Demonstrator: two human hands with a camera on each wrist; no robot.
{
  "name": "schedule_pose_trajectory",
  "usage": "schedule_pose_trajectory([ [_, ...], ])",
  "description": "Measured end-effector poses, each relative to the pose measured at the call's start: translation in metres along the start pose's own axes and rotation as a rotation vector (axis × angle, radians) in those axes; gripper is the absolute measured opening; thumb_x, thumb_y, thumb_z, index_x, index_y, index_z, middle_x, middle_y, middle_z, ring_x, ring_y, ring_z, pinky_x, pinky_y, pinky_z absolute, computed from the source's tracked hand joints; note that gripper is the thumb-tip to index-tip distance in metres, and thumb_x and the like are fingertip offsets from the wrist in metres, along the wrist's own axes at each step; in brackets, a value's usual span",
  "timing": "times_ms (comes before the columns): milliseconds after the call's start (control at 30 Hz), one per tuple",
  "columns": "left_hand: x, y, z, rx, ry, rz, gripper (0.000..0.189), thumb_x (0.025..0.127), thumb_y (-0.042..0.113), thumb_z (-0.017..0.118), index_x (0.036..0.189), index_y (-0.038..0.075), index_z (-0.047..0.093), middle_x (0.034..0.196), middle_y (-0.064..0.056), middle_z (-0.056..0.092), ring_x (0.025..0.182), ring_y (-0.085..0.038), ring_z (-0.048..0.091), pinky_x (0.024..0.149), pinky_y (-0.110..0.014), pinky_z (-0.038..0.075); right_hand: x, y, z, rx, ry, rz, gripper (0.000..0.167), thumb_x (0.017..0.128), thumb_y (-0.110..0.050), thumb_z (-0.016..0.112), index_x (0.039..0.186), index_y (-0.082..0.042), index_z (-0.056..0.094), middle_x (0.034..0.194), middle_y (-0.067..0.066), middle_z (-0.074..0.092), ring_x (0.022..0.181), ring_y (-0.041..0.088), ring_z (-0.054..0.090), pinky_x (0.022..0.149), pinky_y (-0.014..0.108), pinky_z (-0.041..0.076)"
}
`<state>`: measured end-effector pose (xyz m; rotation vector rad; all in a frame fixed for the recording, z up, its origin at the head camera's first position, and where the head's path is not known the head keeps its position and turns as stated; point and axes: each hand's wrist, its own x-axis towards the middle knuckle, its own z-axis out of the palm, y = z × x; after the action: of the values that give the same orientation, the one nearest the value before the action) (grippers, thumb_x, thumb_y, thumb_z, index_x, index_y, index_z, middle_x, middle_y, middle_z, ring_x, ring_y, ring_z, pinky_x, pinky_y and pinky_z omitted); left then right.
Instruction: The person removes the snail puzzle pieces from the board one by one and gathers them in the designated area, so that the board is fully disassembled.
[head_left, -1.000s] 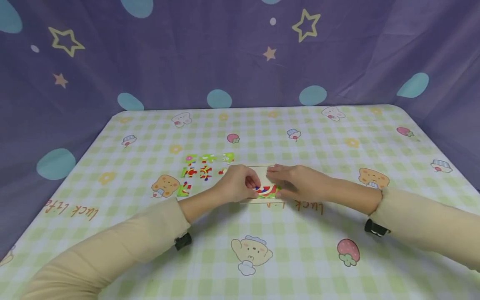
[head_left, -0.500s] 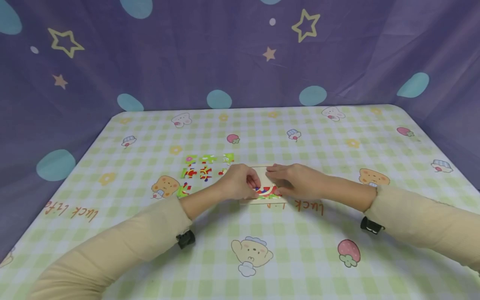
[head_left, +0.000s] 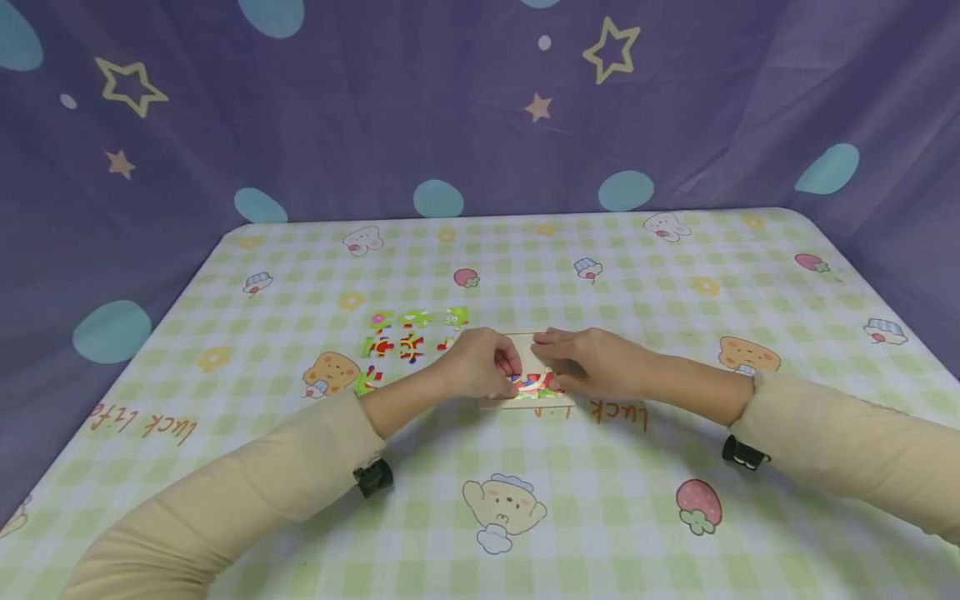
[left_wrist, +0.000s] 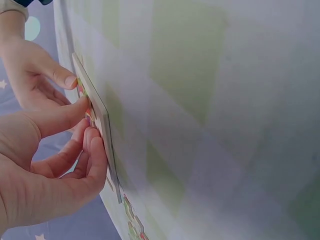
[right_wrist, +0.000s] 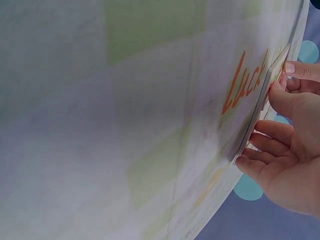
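A wooden puzzle board (head_left: 531, 351) lies flat on the table between both hands, with colourful red and green puzzle pieces (head_left: 536, 385) along its near side. The left hand (head_left: 476, 364) pinches a small puzzle piece between thumb and fingertips over the board's near left part; the fingers largely hide this piece. In the right wrist view, the right hand (right_wrist: 295, 150) rests on the board (right_wrist: 248, 125) with its fingers loosely bent and its thumb against the pieces at the near side. The left wrist view shows both thumbs close together at the pieces.
Several loose puzzle pieces (head_left: 411, 342) lie in rough rows left of the board, some hidden behind the left hand. A checked cloth with printed cartoons covers the table (head_left: 600, 517). A purple curtain (head_left: 480, 108) hangs behind it.
Both hands stay at the board with only slight shifts. The right thumb has moved a little up and left from the board's near edge, onto the pieces.
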<state>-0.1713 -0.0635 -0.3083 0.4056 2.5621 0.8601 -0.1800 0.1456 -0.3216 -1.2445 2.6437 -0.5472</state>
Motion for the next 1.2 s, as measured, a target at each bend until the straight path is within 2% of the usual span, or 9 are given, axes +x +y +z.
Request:
schedule_pose_trajectory([
  [400,-0.002,0.006,-0.003,-0.109,-0.006,-0.071,0.015,0.072,0.007,0.082,0.078,0.010,0.069,0.072,0.002,0.063,0.067,-0.010,0.055,0.063,-0.017,0.043,0.001,-0.001,0.000,-0.003,-0.001,0.002,0.052,0.088,-0.017,0.069,0.134,0.001,0.054,0.142,0.017,0.051,0.136,0.030,0.046,0.106,0.043,0.044],
  [733,-0.008,0.008,0.001,-0.117,0.024,-0.077,0.015,0.073,0.008,0.082,0.082,0.013,0.070,0.075,0.003,0.065,0.073,-0.008,0.057,0.074,-0.020,0.041,0.000,0.000,0.001,0.001,0.009,-0.013,0.051,0.088,-0.016,0.069,0.133,0.003,0.053,0.142,0.019,0.051,0.135,0.032,0.046,0.106,0.045,0.043],
  [967,-0.010,-0.004,-0.003,-0.160,0.067,-0.068,0.014,0.075,0.009,0.080,0.087,0.014,0.074,0.084,0.000,0.073,0.078,-0.007,0.064,0.078,-0.021,0.047,0.001,-0.001,0.001,-0.002,0.015,-0.021,0.051,0.089,-0.017,0.069,0.133,0.002,0.054,0.142,0.018,0.051,0.135,0.031,0.046,0.107,0.044,0.043],
  [1200,-0.018,-0.022,-0.014,-0.192,0.097,-0.138,0.013,0.077,0.013,0.080,0.089,0.016,0.075,0.090,-0.001,0.073,0.083,-0.010,0.065,0.071,-0.021,0.048,0.000,-0.001,0.001,0.008,0.005,0.001,0.052,0.089,-0.018,0.069,0.135,0.002,0.052,0.143,0.017,0.050,0.137,0.031,0.044,0.109,0.044,0.040],
])
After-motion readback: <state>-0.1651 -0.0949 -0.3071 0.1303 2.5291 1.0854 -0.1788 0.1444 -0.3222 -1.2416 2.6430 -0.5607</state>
